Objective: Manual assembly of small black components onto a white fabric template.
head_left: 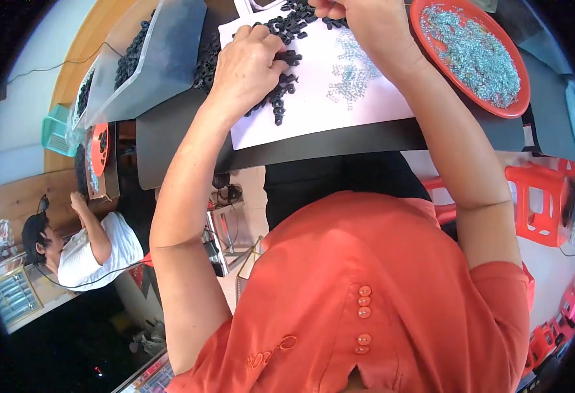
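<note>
Fingers (271, 44) of left hand (245, 69) curled down onto small black parts (279, 108), can't tell if one's gripped; right hand (376, 23) fingers bunched, tips cut off at top, hold unclear. Black parts and pale pieces (349, 78) on white sheet (313, 118) by table's (333, 143) near edge; red tray (525, 92) toward right edge, clear bin (166, 65) by left edge

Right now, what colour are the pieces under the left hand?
Black pieces, clearest in the head view.
</note>
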Action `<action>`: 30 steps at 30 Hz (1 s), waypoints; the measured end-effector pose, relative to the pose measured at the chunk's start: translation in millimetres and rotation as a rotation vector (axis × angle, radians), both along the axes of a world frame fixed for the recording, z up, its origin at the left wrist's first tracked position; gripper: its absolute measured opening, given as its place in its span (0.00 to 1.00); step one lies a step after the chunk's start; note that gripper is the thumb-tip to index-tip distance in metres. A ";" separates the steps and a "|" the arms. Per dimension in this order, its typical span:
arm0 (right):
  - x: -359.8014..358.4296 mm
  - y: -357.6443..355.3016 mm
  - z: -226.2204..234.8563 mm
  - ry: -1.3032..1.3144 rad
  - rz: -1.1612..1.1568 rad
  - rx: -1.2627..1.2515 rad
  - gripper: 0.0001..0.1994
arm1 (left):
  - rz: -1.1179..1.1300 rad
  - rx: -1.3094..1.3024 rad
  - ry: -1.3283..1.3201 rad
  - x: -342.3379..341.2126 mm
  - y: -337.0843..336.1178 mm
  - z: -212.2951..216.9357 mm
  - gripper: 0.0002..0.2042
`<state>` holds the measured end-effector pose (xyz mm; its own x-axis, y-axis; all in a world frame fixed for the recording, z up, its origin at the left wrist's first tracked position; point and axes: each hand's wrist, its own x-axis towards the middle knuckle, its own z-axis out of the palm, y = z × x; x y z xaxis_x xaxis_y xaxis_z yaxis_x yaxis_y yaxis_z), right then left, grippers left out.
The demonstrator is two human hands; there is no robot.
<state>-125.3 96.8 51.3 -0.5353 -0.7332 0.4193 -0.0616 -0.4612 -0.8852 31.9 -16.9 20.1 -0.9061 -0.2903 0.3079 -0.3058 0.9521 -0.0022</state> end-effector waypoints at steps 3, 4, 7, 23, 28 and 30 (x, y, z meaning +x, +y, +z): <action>-0.5 2.0 0.4 0.006 0.030 -0.025 0.06 | -0.013 0.066 0.031 -0.8 -4.0 -2.9 0.10; -2.9 3.3 0.7 0.008 0.022 -0.023 0.06 | -0.021 0.068 0.033 -3.3 -4.3 -3.2 0.10; -6.6 2.8 -1.4 0.004 0.031 -0.036 0.06 | -0.079 0.057 0.042 -3.7 -5.9 -4.2 0.10; -6.8 -8.0 -13.9 0.044 0.081 0.051 0.06 | 0.030 0.882 0.425 -18.8 2.9 -0.5 0.07; -7.0 -11.6 -19.2 0.083 0.022 0.120 0.06 | 0.021 1.546 0.533 -25.6 5.2 10.9 0.07; -7.8 -14.5 -21.8 0.100 0.033 0.120 0.06 | -0.004 1.610 0.539 -27.1 2.7 8.6 0.08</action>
<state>-133.1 82.3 29.5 -0.4699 -0.7980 0.3774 -0.1384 -0.3556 -0.9243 4.8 -14.3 28.7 -0.8062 -0.5911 -0.0246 0.0531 -0.1136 0.9921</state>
